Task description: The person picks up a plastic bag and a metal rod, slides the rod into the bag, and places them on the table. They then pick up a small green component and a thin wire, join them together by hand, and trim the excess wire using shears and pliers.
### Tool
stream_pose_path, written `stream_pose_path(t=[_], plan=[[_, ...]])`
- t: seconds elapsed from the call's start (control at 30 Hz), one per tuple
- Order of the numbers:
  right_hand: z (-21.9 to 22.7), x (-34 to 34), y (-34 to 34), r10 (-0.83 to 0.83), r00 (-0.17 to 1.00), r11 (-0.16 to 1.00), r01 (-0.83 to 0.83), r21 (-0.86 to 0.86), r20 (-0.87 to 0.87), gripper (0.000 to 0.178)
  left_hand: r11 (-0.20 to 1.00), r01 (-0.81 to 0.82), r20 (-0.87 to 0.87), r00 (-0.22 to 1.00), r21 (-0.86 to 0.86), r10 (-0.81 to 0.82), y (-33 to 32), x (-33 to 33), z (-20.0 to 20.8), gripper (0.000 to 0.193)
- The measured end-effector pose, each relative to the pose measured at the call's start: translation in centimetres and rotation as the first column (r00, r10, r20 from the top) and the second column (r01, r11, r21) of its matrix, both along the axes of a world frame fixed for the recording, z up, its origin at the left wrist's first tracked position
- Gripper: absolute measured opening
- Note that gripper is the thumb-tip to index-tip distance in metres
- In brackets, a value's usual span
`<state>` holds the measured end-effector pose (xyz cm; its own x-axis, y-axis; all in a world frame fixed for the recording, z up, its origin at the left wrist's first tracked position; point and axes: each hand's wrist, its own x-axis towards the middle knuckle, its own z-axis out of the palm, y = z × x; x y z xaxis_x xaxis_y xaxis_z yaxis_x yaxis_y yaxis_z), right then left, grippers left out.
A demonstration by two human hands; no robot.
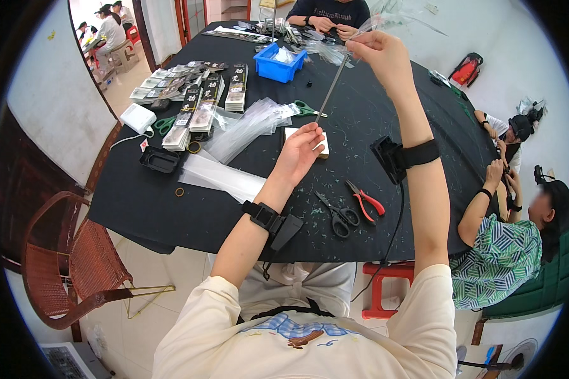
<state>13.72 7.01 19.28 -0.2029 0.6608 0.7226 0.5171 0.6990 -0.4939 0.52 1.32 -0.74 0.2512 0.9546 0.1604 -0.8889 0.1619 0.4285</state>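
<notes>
Right fingers (362, 45) grasp slender grey strip (333, 90) near top; left fingers (310, 129), toward 7 o'clock, pinch bottom. Likely step: straightening strip; next move calls for steady tension.

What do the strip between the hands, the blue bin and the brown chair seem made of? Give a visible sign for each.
Strip: thin, straight and grey with slight sheen; metal or plastic, the look leaves it open.
Blue bin: probably rigid plastic, by its smooth, evenly coloured walls.
Brown chair: likely rattan or imitation wicker, by its woven surface and mild gloss.
</notes>
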Motion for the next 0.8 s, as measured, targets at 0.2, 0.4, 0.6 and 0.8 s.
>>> stream_pose_path(t=[0.2,0.4,0.6,0.8], plan=[[0.2,0.3,-0.2,0.057,0.989,0.967,-0.089,-0.239,-0.137,0.017,1.0,0.0,0.003,1.0,0.006,0.0,0.0,0.0,0.0,0.012],[0.5,0.5,-0.4,0.046,0.974,0.914,-0.13,-0.385,-0.221,0.016,1.0,-0.001,0.005,1.0,0.0,0.001,0.0,0.1,0.0,0.012],[0.8,0.7,-0.3,0.134,0.991,0.962,-0.132,-0.239,-0.009,0.021,1.0,-0.002,0.002,1.0,0.004,0.002,0.1,0.1,0.0,0.012],[0.6,0.4,0.6,0.074,0.996,0.977,-0.081,-0.197,-0.043,0.022,1.0,-0.004,-0.001,1.0,0.0,0.004,-0.1,0.0,0.2,0.012]])
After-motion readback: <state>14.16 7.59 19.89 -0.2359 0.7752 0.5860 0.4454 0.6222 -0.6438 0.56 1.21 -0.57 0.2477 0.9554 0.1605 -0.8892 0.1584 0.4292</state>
